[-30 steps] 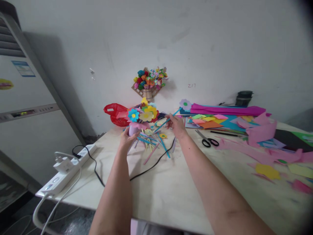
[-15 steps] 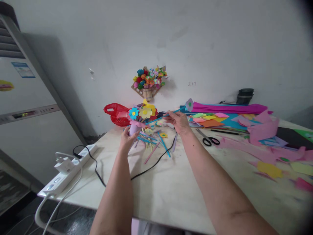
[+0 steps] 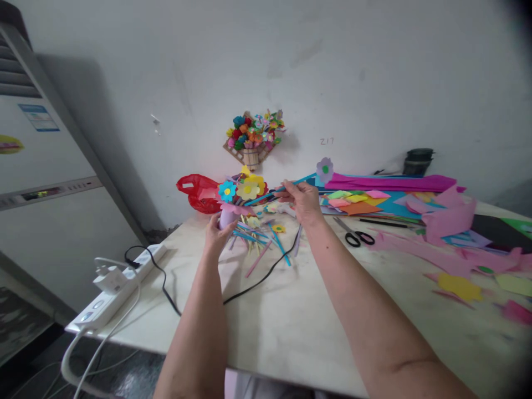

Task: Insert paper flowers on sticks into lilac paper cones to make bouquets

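Observation:
My left hand [image 3: 218, 233] is wrapped round a small purple vase [image 3: 228, 216] that holds a bunch of paper flowers [image 3: 243, 188] in blue, yellow and red. My right hand [image 3: 302, 198] pinches the blue stick of a purple paper flower [image 3: 325, 168] with a green centre. The stick lies almost level, its free end pointing left into the bunch. Several loose coloured sticks [image 3: 260, 237] lie on the table just below both hands.
Black scissors [image 3: 356, 236] lie right of my right hand. Coloured paper sheets [image 3: 366, 199], a magenta roll [image 3: 390, 183] and pink scraps [image 3: 449, 221] cover the right side. A black cable [image 3: 257, 280] crosses the table to a white power strip [image 3: 112, 293]. A red bag [image 3: 198, 192] and a wall bouquet [image 3: 253, 136] sit behind.
My right hand has lifted the purple flower off the table and raised it, swinging its stick end toward the bunch. My left hand stays on the vase.

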`<state>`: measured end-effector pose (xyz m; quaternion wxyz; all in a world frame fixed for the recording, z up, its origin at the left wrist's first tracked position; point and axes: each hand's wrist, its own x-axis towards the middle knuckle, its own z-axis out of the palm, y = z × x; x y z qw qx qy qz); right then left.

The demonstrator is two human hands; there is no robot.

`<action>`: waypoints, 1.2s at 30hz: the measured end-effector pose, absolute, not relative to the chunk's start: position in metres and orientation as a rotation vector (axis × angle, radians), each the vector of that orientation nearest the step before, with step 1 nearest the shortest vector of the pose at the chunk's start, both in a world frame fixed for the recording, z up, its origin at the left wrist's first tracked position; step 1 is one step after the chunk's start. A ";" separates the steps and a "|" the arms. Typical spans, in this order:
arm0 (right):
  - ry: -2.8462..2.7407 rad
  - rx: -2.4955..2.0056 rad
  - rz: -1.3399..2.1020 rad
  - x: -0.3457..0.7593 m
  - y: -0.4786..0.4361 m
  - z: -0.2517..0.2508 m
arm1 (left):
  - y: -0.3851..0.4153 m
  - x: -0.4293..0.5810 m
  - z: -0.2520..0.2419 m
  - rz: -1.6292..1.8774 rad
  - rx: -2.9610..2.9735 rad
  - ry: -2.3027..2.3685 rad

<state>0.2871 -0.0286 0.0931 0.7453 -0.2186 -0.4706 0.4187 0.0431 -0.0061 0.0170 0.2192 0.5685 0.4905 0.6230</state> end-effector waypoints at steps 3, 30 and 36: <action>-1.019 -0.438 0.902 0.293 -0.032 0.099 | -0.006 0.043 0.018 1.827 1.651 1.325; -1.127 -0.589 0.743 0.270 -0.036 0.102 | -0.022 0.055 0.028 1.545 1.488 1.307; -1.154 -0.589 0.731 0.261 -0.037 0.099 | -0.019 0.054 0.024 1.524 1.501 1.304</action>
